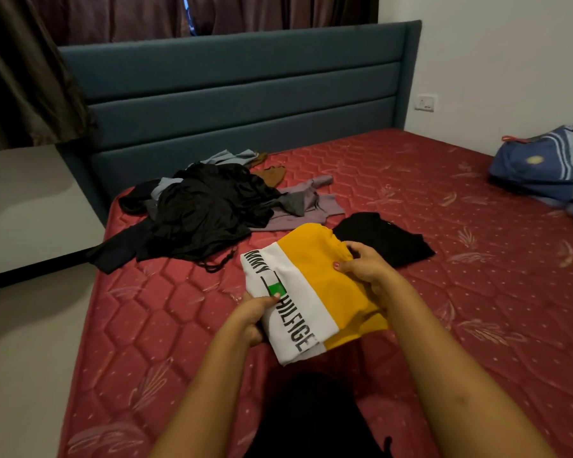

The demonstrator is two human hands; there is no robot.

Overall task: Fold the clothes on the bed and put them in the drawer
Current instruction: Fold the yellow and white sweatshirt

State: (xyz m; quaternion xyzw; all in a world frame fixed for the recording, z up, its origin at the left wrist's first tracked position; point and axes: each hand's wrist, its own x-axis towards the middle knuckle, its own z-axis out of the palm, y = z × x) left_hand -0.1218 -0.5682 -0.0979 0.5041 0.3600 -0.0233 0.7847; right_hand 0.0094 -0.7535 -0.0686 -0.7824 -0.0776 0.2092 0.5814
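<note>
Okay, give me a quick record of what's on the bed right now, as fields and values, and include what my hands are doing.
in hand: yellow and white shirt, folded
left hand: grips the shirt's white end
right hand: grips its yellow end
folded: black garment, on the mattress beside the shirt
unfolded: pile of clothes, mostly black, near the headboard
also on bed: blue bag, far right
drawer: not in view
</note>
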